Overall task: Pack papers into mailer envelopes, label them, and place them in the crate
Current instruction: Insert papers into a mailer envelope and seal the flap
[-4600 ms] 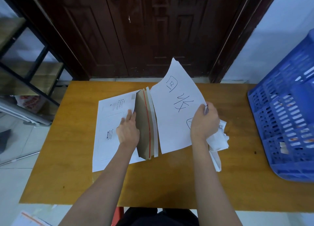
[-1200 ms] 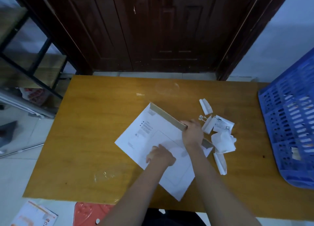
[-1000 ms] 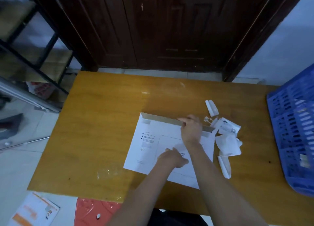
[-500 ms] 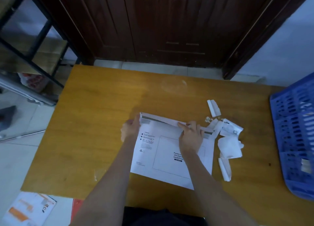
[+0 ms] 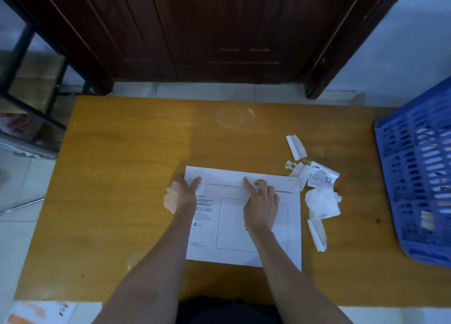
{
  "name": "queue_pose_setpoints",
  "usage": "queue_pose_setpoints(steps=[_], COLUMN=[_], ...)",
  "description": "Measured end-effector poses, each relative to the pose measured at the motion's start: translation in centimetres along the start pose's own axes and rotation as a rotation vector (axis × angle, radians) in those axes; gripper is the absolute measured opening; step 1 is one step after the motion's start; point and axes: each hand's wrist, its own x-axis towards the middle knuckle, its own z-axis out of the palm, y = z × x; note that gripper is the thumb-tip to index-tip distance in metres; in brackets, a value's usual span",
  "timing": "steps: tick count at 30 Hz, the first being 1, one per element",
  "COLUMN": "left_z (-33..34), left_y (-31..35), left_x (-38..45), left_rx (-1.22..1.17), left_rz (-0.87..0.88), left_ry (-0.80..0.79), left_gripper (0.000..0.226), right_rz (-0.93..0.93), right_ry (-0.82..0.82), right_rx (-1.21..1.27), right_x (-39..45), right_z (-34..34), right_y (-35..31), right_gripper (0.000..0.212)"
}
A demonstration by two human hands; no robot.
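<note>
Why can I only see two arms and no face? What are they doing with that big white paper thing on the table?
The camera sits on the person's head and looks down, so you see what they see: their own two arms. No robot here, just a person at a wooden table.

The big white thing is a mailer envelope, lying flat. Its flap at the far edge is folded down. The left hand rests at the envelope's left edge with a finger stretched onto the flap. The right hand presses a pointing finger on the flap near its middle, as if sealing it. Neither hand lifts anything.

To the right of the envelope lie white paper scraps, some crumpled, some like peeled-off strips. At the far right is a blue plastic crate, where packed envelopes go.
</note>
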Motion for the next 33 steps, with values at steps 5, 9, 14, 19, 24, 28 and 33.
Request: queue_pose_setpoints(steps=[5, 9, 14, 19, 24, 28, 33], left_z=[0.4, 2.8, 4.3, 4.0, 3.5, 3.5, 3.4], left_y=[-0.4, 0.0, -1.3, -2.2, -2.6, -2.5, -2.5], left_x=[-0.6, -2.6, -1.6, -1.1, -0.7, -0.6, -0.6], left_rx=[0.025, 0.082, 0.23, 0.283, 0.291, 0.308, 0.318], left_rz=[0.227, 0.646, 0.614, 0.662, 0.62, 0.618, 0.61], left_ry=[0.145, 0.264, 0.045, 0.014, 0.006, -0.003, 0.0], left_gripper=[0.035, 0.032, 0.062, 0.064, 0.067, 0.067, 0.067], right_rz=[0.005, -0.035, 0.009, 0.102, 0.133, 0.063, 0.0], right_ry=[-0.061, -0.132, -0.154, -0.135, -0.236, -0.138, -0.367], right_rx=[0.069, 0.137, 0.195, -0.077, -0.064, -0.14, -0.144], right_x=[0.0, 0.1, 0.1, 0.1, -0.2, -1.3, -2.2], right_z=[-0.4, -1.0, -1.9, -2.4, -2.3, -1.9, -1.7], right_y=[0.0, -0.3, 0.2, 1.6, 2.0, 2.3, 2.6], right_gripper=[0.062, 0.064, 0.054, 0.05, 0.048, 0.046, 0.08])
